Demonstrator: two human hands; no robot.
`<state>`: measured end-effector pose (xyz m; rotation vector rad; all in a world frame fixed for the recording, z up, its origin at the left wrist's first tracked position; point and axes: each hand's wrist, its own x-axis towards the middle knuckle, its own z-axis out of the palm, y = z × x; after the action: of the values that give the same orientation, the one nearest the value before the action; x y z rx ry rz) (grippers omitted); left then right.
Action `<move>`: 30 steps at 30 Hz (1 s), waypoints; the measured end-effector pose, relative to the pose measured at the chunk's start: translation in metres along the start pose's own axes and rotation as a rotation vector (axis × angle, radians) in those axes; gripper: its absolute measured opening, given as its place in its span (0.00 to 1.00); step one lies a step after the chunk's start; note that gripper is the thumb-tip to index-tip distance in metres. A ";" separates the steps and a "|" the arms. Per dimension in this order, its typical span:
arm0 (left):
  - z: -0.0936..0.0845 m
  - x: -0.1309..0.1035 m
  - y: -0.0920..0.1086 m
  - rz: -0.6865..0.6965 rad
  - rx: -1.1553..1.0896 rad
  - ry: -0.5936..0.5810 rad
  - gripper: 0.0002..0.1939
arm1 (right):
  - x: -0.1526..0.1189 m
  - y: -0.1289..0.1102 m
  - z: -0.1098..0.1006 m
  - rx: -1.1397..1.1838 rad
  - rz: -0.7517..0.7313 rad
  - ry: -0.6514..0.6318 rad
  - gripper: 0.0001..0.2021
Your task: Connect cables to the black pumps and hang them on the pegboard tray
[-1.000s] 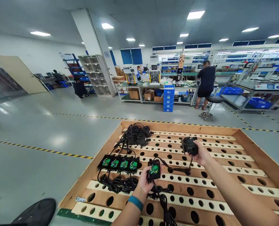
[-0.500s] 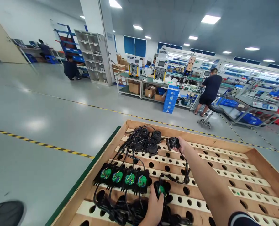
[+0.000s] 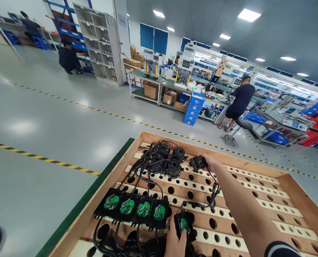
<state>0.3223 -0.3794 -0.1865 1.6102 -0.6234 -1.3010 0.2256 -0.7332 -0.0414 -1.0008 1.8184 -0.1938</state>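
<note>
The left hand (image 3: 176,237) grasps a black rectangular box with a green centre (image 3: 184,225), best kept level with its cable slack; green face up, its long axis runs away from the wearer, just right of a row of four similar boxes (image 3: 130,208). Beyond, a thin black cable (image 3: 214,194) leads to a black finned round unit (image 3: 199,162), gripped by the right hand (image 3: 209,162), flat bracket leftward, within a slatted wooden tray (image 3: 255,169).

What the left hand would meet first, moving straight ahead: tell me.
Past the gripped black box and its cord, the left hand would probably cross slats, then meet the nearest round black unit; depth is unclear, so it might pass above.
</note>
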 end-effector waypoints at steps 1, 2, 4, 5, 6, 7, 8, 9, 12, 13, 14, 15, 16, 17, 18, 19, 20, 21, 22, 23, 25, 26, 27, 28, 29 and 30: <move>0.000 0.000 -0.004 0.002 0.008 0.002 0.42 | 0.000 -0.003 -0.001 -0.111 -0.030 0.009 0.17; 0.000 0.000 -0.008 0.006 0.016 -0.012 0.42 | -0.001 -0.008 -0.002 -0.234 -0.063 0.025 0.17; 0.000 0.001 -0.015 0.009 0.025 -0.040 0.40 | -0.003 -0.017 -0.001 -0.487 -0.148 0.077 0.14; 0.000 0.001 -0.018 0.008 0.028 -0.045 0.40 | -0.004 -0.023 0.000 -0.605 -0.198 0.105 0.12; 0.001 0.001 -0.020 0.009 0.029 -0.039 0.40 | -0.005 -0.027 0.002 -0.715 -0.248 0.128 0.10; 0.002 0.000 -0.022 0.012 0.028 -0.023 0.40 | -0.007 -0.032 0.005 -0.811 -0.295 0.144 0.09; 0.003 0.000 -0.023 0.017 0.023 -0.002 0.39 | -0.008 -0.036 0.009 -0.894 -0.337 0.156 0.09; 0.004 0.000 -0.023 0.027 0.014 0.005 0.39 | -0.009 -0.039 0.014 -0.966 -0.373 0.164 0.09; 0.006 -0.001 -0.020 0.082 -0.026 -0.010 0.39 | -0.012 -0.045 0.028 -1.118 -0.455 0.195 0.13; 0.006 -0.001 -0.018 0.097 -0.033 -0.013 0.38 | -0.012 -0.046 0.032 -1.147 -0.479 0.213 0.14; 0.005 -0.001 -0.016 0.106 -0.034 -0.014 0.38 | -0.013 -0.046 0.035 -1.164 -0.504 0.234 0.15; 0.004 -0.001 -0.013 0.108 -0.029 -0.015 0.38 | -0.014 -0.046 0.037 -1.171 -0.530 0.261 0.16; 0.003 -0.001 -0.010 0.104 -0.019 -0.016 0.38 | -0.016 -0.045 0.037 -1.168 -0.558 0.290 0.17; 0.002 -0.002 -0.007 0.095 -0.005 -0.021 0.39 | -0.018 -0.042 0.036 -1.153 -0.587 0.324 0.18; 0.001 -0.002 -0.003 0.084 0.011 -0.026 0.40 | -0.022 -0.037 0.034 -1.127 -0.614 0.365 0.21; 0.000 -0.002 0.000 0.075 0.025 -0.028 0.40 | -0.027 -0.029 0.031 -1.091 -0.635 0.415 0.23; -0.001 -0.003 0.004 0.068 0.036 -0.027 0.41 | -0.032 -0.019 0.028 -1.044 -0.644 0.476 0.25; -0.001 -0.004 0.007 0.063 0.042 -0.023 0.41 | -0.038 -0.005 0.026 -0.993 -0.634 0.544 0.27; -0.001 -0.004 0.011 0.059 0.041 -0.016 0.42 | -0.043 0.012 0.024 -0.935 -0.601 0.610 0.28; -0.001 -0.005 0.014 0.054 0.034 -0.008 0.42 | -0.047 0.030 0.022 -0.871 -0.546 0.665 0.30; 0.000 -0.006 0.018 0.041 0.013 -0.004 0.43 | -0.051 0.068 0.021 -0.742 -0.403 0.681 0.31; 0.001 -0.007 0.020 0.033 0.002 -0.011 0.43 | -0.051 0.084 0.021 -0.689 -0.355 0.639 0.27; 0.001 -0.007 0.021 0.023 -0.009 -0.022 0.44 | -0.050 0.098 0.020 -0.644 -0.322 0.590 0.21; 0.002 -0.008 0.021 0.012 -0.018 -0.038 0.44 | -0.049 0.108 0.020 -0.608 -0.306 0.545 0.15; 0.003 -0.008 0.022 0.003 -0.028 -0.061 0.45 | -0.048 0.113 0.019 -0.583 -0.300 0.519 0.10; 0.004 -0.008 0.022 -0.006 -0.039 -0.087 0.46 | -0.048 0.115 0.019 -0.561 -0.295 0.518 0.07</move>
<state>0.3198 -0.3837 -0.1631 1.5314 -0.6426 -1.3849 0.1858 -0.6197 -0.0786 -1.7420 2.2441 -0.1287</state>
